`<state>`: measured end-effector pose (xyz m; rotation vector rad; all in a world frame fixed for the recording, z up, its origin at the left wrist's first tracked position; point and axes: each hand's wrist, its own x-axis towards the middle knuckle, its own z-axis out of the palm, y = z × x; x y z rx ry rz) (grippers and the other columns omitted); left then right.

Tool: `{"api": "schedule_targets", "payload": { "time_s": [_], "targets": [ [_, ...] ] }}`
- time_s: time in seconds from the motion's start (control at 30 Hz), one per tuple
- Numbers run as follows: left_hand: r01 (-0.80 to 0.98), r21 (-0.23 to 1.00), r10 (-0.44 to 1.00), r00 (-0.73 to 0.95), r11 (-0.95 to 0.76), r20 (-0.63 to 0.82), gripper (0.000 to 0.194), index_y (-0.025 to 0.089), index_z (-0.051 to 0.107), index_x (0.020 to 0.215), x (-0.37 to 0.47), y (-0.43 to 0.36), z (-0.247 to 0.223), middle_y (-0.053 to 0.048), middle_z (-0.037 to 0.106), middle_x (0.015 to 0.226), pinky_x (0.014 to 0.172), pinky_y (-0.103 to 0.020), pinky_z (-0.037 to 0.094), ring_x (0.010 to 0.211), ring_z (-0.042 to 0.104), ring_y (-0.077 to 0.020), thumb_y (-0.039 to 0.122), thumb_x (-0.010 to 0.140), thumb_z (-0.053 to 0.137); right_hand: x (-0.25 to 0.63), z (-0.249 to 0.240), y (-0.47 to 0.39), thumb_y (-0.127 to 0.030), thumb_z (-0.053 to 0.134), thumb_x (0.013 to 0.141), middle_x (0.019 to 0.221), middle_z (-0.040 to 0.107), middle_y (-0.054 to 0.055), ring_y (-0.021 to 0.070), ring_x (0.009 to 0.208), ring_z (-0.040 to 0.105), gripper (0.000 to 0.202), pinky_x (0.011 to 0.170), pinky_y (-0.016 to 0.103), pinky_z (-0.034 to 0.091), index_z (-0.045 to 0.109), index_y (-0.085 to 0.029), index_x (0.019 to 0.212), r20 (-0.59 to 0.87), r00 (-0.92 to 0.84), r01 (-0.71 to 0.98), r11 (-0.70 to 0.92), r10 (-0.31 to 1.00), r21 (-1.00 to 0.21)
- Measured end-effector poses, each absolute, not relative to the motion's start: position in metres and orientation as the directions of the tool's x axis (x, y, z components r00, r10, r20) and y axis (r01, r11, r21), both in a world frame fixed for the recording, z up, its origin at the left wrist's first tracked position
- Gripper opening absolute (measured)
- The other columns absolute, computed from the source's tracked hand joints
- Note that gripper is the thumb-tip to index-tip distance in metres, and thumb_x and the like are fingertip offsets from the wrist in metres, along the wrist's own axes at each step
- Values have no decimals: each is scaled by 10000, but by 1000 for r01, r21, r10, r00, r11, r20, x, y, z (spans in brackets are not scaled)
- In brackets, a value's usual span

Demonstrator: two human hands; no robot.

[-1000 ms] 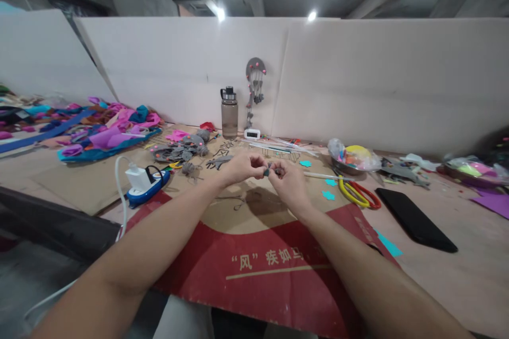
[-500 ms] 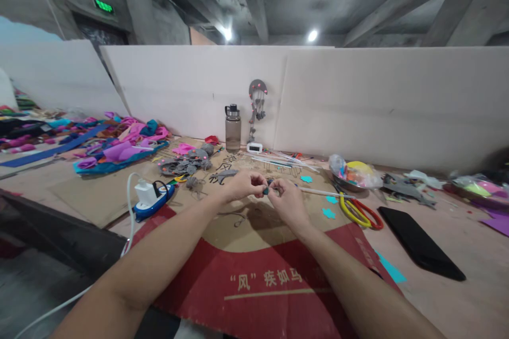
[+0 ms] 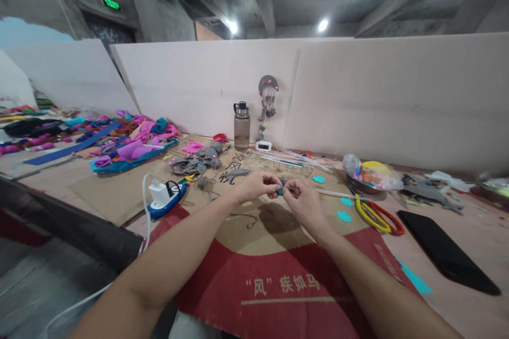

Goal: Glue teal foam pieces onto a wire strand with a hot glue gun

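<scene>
Fingertips of my left hand [image 3: 260, 186] and my right hand [image 3: 304, 200] meet over the cardboard sheet [image 3: 246, 233]. Between them is a small dark teal piece [image 3: 280, 190], too small to name more closely, pinched by both hands. Just behind my right hand lies a pale stick [image 3: 338, 194]. Flower-shaped turquoise cutouts [image 3: 344, 216] rest to its right. A loop of grey yarn [image 3: 248, 220] lies on the cardboard below my left hand.
Scissors [image 3: 379, 217] with yellow and red handles and a black phone [image 3: 447, 251] lie at right. A metal bowl [image 3: 363, 185] stands behind them. At left are a blue power strip [image 3: 169, 206] and grey felt pieces [image 3: 194, 161]. A bottle [image 3: 242, 130] stands at the back.
The whole view has shifted, so things appear a little farther right. Both hands still pinch the teal piece, with only slight changes in the fingers.
</scene>
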<state>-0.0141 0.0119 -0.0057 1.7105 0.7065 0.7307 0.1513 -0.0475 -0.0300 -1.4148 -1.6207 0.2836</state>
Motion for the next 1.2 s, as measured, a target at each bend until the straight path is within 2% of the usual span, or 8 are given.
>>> {"api": "schedule_targets", "payload": {
  "time_s": [0.2,0.33,0.5,0.67,0.77,0.87,1.03,1.2],
  "targets": [
    [-36,984,671,727,-174,145,355,123,704,1029,-17,19,-6,-50,717,839,746,-257,496,713,623,-99,217,694,773,153,-22,-51,-338,537,785,596,537,-13,126,546,426,173,539,263,313,592,-191,714,488,98,635,323,868,-702],
    [-59,985,708,688,-161,157,469,123,654,1142,-17,16,-2,-85,706,932,624,-231,462,720,641,-120,268,711,769,156,-17,-50,-405,555,763,569,528,-12,116,510,411,222,502,259,302,578,-191,711,442,160,535,299,883,-790],
    [-33,989,864,483,-147,144,201,112,639,794,-19,20,0,-1,601,618,443,-194,281,451,442,-44,312,805,624,162,-17,-44,-432,597,699,549,511,-29,104,468,383,233,457,249,281,571,-203,729,249,232,355,156,940,-922],
    [-38,985,936,308,-166,170,276,163,439,554,-22,26,-2,33,452,505,417,-203,216,389,358,-44,212,825,432,164,-19,-40,-450,653,629,551,466,-59,73,436,305,276,429,240,209,568,-205,724,122,218,166,86,968,-982],
    [-10,983,940,292,-181,176,363,171,399,536,-21,23,-1,44,407,489,414,-206,196,379,312,-41,307,870,443,163,-19,-40,-444,674,610,548,445,-64,66,443,293,284,434,237,192,568,-199,703,106,205,129,81,973,-988],
    [32,977,925,331,-209,187,394,160,480,572,-20,22,-1,25,474,519,436,-208,274,418,387,-58,404,882,474,161,-18,-42,-440,685,608,545,432,-66,63,446,291,286,441,235,193,561,-196,692,102,179,129,79,979,-988],
    [120,926,844,465,-358,266,289,139,695,872,-20,26,-4,-34,679,793,558,-219,391,611,536,-96,405,823,593,158,-15,-45,-401,649,636,528,430,-64,68,437,311,223,450,241,235,557,-202,680,113,146,230,77,983,-970],
    [221,798,737,572,-561,360,279,151,745,861,-19,20,-1,-32,709,800,683,-237,417,732,587,-127,394,829,613,159,-13,-48,-380,606,655,519,431,-61,71,438,287,188,452,239,224,565,-201,695,127,132,296,84,983,-952]
  ]
}}
